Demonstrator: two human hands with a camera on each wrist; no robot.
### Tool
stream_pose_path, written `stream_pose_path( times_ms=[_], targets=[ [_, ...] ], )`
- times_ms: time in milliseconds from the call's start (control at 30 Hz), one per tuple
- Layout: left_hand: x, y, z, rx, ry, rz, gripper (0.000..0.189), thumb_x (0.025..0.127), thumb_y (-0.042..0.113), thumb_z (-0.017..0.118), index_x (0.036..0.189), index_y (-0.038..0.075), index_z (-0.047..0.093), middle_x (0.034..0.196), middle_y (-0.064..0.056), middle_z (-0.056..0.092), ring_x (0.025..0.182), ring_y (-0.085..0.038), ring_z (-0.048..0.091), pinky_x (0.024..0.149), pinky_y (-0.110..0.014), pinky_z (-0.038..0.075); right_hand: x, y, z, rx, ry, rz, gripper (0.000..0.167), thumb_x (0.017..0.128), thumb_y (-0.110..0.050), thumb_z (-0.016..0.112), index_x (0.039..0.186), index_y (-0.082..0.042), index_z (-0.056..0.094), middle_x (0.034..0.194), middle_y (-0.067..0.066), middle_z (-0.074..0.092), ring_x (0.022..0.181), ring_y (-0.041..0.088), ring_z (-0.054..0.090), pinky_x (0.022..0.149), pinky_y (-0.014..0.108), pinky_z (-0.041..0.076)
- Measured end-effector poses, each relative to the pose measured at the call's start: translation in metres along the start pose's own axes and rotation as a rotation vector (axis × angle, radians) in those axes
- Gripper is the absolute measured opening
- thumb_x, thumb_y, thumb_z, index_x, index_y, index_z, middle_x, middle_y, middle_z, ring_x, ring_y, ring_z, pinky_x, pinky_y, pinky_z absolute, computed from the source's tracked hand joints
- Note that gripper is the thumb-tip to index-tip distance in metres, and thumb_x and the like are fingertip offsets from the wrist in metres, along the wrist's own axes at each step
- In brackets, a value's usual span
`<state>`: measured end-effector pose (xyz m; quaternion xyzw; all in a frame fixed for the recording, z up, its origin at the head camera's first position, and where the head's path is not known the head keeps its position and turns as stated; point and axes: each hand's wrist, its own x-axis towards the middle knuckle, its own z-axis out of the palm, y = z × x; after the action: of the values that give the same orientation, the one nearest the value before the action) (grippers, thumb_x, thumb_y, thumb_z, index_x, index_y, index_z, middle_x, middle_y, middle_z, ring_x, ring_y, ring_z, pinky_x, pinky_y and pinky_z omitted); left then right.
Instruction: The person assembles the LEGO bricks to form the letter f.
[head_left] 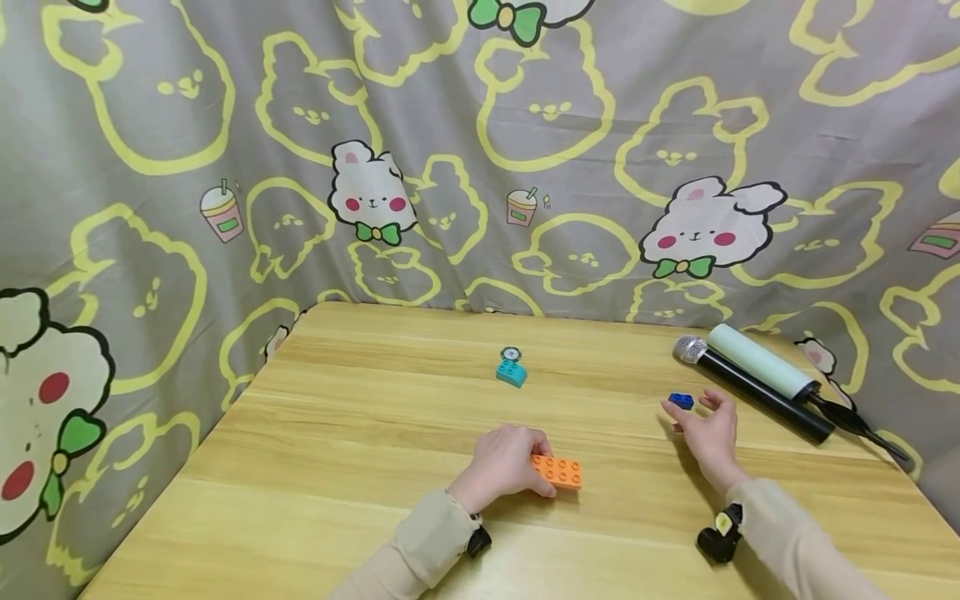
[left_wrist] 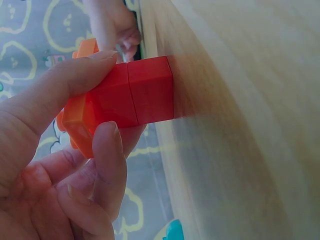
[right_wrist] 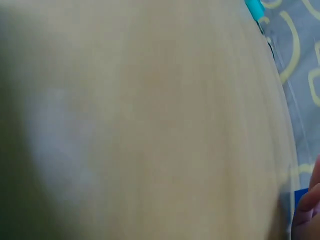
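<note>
My left hand (head_left: 504, 467) grips a small stack of toy building bricks at the middle of the table. On top is an orange brick (head_left: 561, 472) with studs; under it, the left wrist view shows red bricks (left_wrist: 150, 90) whose lower end is right at the tabletop. The thumb lies along one side of the stack and the fingers on the other. Further right, my right hand (head_left: 708, 433) is at a small dark blue brick (head_left: 681, 400), the thumb tip overlapping its near left and the index finger a little apart on its right. The right wrist view catches only fingertips beside the blue brick (right_wrist: 300, 195).
Toward the back of the wooden table (head_left: 360, 400) lie a teal brick (head_left: 512, 374) and a small round chip (head_left: 511, 354). At the right lie a black microphone (head_left: 757, 387) and a pale green cylinder (head_left: 761, 360) with a dark handle. A patterned curtain (head_left: 442, 125) hangs behind.
</note>
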<state>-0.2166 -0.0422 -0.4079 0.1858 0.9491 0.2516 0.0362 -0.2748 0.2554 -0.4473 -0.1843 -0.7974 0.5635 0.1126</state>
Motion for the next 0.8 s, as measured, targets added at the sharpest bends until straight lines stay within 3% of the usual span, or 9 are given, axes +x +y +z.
stream_pose_path(
  times_ms=[267,467,800],
  targets=[
    [0.0,0.0,0.0,-0.012,-0.001,-0.004,0.034,0.057,0.035,0.091,0.078,0.025,0.066,0.075,0.017,0.061,0.066,-0.004,0.047,0.059,-0.025,0.034,0.012,0.003,0.001,0.054,-0.031,0.113,0.088,0.085,-0.018,0.072,0.146,0.0,0.012,0.146,0.023,0.025,0.054,0.001,0.057,0.059,0.018,0.053],
    [0.001,0.0,-0.001,-0.01,0.002,0.002,0.034,0.057,0.035,0.091,0.079,0.025,0.066,0.075,0.017,0.061,0.066,-0.003,0.047,0.059,-0.025,0.033,0.017,0.002,0.002,0.037,-0.052,0.143,0.086,0.086,-0.017,0.07,0.146,-0.002,0.011,0.146,0.022,0.03,0.053,-0.001,0.056,0.055,0.016,0.051],
    [0.001,0.0,-0.001,-0.007,0.003,0.003,0.035,0.057,0.035,0.091,0.078,0.025,0.066,0.074,0.017,0.061,0.065,-0.003,0.046,0.057,-0.023,0.033,0.019,0.003,0.002,-0.007,-0.067,0.129,0.075,0.089,-0.008,0.061,0.144,0.005,0.011,0.141,0.032,0.032,0.05,-0.001,0.055,0.052,0.018,0.051]
  ],
)
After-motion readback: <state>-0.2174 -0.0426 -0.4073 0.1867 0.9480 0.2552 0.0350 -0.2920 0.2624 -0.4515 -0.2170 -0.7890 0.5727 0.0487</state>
